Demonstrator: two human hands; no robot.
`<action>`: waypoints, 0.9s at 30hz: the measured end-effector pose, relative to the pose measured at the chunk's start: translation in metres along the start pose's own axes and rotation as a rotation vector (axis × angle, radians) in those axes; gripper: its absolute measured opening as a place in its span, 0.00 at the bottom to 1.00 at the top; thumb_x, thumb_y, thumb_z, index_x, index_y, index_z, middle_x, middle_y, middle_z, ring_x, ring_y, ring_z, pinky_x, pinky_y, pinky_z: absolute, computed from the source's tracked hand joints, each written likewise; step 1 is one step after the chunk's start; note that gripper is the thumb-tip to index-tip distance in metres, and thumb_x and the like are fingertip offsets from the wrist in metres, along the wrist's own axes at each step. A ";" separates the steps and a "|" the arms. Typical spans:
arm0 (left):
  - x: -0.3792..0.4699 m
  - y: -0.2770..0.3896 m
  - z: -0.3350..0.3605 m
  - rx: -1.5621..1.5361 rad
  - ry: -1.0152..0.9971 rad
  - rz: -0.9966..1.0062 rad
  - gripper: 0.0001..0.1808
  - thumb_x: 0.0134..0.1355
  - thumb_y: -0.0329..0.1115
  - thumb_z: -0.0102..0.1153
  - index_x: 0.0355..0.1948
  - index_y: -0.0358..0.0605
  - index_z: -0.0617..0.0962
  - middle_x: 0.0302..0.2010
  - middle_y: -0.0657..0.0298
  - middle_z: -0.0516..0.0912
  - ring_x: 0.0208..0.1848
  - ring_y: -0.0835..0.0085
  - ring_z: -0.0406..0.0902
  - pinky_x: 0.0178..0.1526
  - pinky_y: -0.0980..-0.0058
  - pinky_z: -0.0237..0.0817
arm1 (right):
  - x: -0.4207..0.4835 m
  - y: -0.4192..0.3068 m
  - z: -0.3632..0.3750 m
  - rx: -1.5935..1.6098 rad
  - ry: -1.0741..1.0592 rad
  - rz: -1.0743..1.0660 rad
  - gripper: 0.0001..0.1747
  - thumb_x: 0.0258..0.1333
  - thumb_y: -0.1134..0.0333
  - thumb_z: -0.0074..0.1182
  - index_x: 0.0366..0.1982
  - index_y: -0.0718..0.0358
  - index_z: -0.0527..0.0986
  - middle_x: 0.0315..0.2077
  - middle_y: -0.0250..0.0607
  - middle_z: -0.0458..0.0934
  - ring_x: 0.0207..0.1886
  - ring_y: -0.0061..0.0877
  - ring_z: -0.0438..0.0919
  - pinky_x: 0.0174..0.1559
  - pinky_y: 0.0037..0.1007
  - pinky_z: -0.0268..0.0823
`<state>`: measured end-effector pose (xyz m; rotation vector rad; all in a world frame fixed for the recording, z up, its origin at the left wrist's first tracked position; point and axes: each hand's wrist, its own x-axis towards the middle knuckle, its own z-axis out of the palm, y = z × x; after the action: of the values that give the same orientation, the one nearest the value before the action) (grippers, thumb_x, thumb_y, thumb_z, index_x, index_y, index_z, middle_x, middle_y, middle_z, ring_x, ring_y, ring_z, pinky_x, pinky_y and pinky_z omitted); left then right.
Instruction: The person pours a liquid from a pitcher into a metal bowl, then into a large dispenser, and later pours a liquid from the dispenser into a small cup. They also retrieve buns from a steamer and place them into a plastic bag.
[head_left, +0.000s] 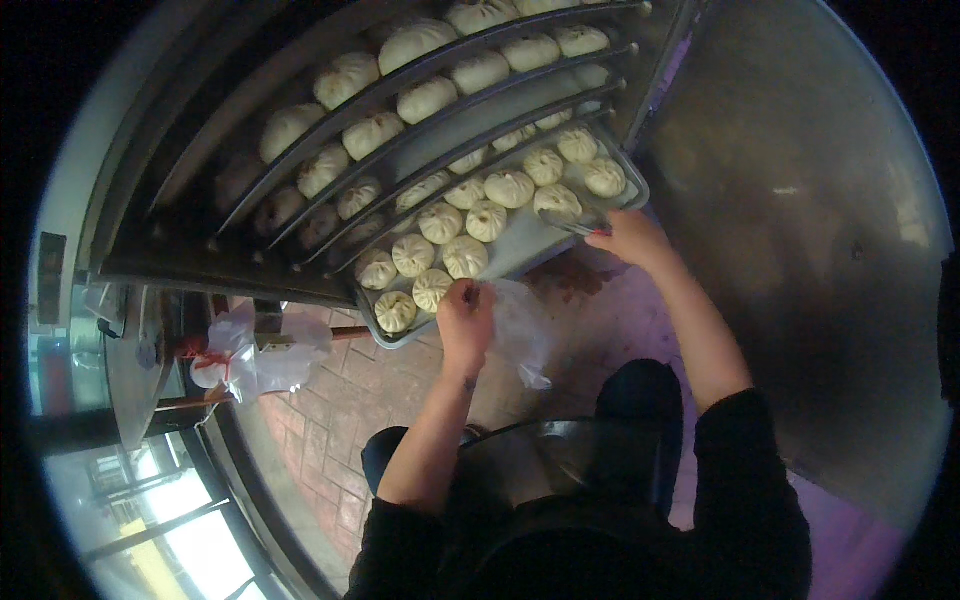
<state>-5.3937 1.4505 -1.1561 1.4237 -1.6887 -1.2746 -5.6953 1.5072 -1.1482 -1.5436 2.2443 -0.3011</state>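
My right hand (628, 238) grips metal tongs (574, 225) at the front right of a pulled-out metal tray (640, 196). The tips of the tongs touch or lie close beside a pleated steamed bun (557, 201); whether they pinch it I cannot tell. More pleated buns stand in rows on this tray, such as one bun (465, 256) near its front edge. My left hand (466, 322) is closed on the top of a clear plastic bag (521, 330), which hangs just off the tray's front edge. What the bag holds is not clear.
Above the tray, several rack shelves (450, 135) hold more buns. A broad metal door or panel (795, 187) stands at the right. At the left, plastic bags tied with red (262, 352) hang by a table (139, 375). Below is a tiled floor (330, 450).
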 end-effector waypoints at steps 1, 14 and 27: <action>0.005 0.003 0.002 -0.017 0.013 0.001 0.11 0.56 0.32 0.61 0.29 0.32 0.77 0.21 0.56 0.77 0.24 0.71 0.73 0.30 0.70 0.65 | 0.000 0.007 -0.002 0.023 -0.034 -0.019 0.25 0.53 0.48 0.61 0.40 0.63 0.79 0.32 0.44 0.83 0.34 0.38 0.82 0.34 0.37 0.73; 0.078 0.041 0.024 0.246 0.012 0.199 0.13 0.54 0.36 0.64 0.31 0.35 0.77 0.26 0.46 0.80 0.31 0.49 0.79 0.34 0.60 0.69 | -0.101 -0.017 -0.049 1.059 -0.503 -0.053 0.16 0.62 0.57 0.56 0.42 0.63 0.75 0.23 0.32 0.75 0.18 0.12 0.67 0.19 0.19 0.59; -0.005 0.082 0.019 0.192 -0.199 0.405 0.07 0.60 0.27 0.56 0.39 0.39 0.74 0.27 0.49 0.80 0.30 0.55 0.81 0.32 0.65 0.70 | -0.080 -0.091 0.038 -0.045 0.125 -0.135 0.31 0.53 0.52 0.60 0.54 0.61 0.68 0.44 0.49 0.79 0.39 0.45 0.81 0.39 0.44 0.74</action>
<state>-5.4418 1.4583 -1.0873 1.0047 -2.1496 -1.0745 -5.5771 1.5495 -1.1303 -1.7492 2.2581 -0.3989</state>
